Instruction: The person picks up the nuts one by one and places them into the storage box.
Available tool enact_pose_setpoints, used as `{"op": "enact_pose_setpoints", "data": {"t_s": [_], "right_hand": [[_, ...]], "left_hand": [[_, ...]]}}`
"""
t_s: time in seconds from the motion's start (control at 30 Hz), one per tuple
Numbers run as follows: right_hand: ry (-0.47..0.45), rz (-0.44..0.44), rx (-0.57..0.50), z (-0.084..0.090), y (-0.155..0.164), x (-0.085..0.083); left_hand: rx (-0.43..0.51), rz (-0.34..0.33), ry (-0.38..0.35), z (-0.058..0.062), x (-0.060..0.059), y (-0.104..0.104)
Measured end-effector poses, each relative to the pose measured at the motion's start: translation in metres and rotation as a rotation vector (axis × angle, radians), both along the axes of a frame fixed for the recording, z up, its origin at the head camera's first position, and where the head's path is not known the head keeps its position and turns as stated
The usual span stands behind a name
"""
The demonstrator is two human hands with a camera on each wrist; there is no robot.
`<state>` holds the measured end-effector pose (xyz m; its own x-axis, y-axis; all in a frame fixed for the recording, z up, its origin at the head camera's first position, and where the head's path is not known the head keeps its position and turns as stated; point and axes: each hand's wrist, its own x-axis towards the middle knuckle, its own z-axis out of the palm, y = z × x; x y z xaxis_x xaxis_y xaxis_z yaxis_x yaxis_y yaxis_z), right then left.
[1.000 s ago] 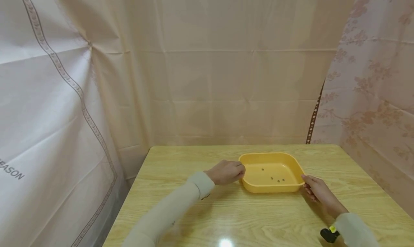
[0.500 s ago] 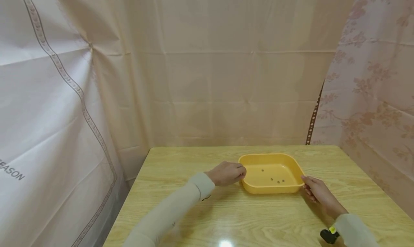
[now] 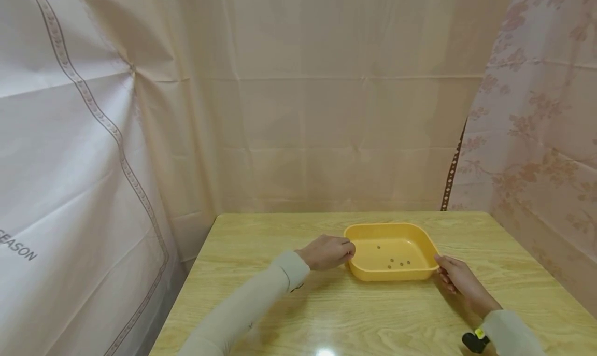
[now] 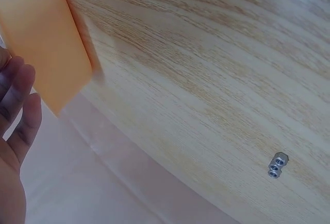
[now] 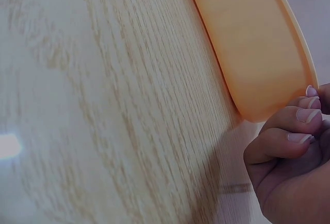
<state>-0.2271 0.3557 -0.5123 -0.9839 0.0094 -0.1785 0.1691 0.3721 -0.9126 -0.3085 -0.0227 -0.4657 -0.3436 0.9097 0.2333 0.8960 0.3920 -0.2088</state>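
A yellow rectangular tray (image 3: pixel 394 275) stands on the wooden table in the head view, with several small metal nuts (image 3: pixel 402 264) on its floor. My right hand (image 3: pixel 462 281) pinches the tray's near right corner, thumb over the rim and fingers underneath it in the right wrist view. At the opposite end, my left hand (image 3: pixel 326 252) has its curled fingertips right at the left rim. Thumb and index finger come together there at the edge of the left wrist view; I cannot tell whether they hold a nut. Three more nuts (image 4: pixel 276 165) lie close together on the table, behind the left hand.
The wood-grain table (image 3: pixel 373 314) ends a short way behind the tray. Pale cloth (image 3: pixel 298 112) hangs behind it and along both sides. A black and yellow device (image 3: pixel 474 341) sits at the right sleeve.
One more nut now lies in the tray, near its front wall. Both hands and the tray keep their places; the head view has tilted up very slightly.
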Motion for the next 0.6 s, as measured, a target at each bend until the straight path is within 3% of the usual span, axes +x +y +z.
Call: {"op": "enact_pose_setpoints", "data": {"t_s": [0.6], "right_hand": [[-0.013,0.000,0.001,0.004,-0.002,0.003]], "left_hand": [[0.046,0.010,-0.008,-0.005,-0.005,-0.020]]}}
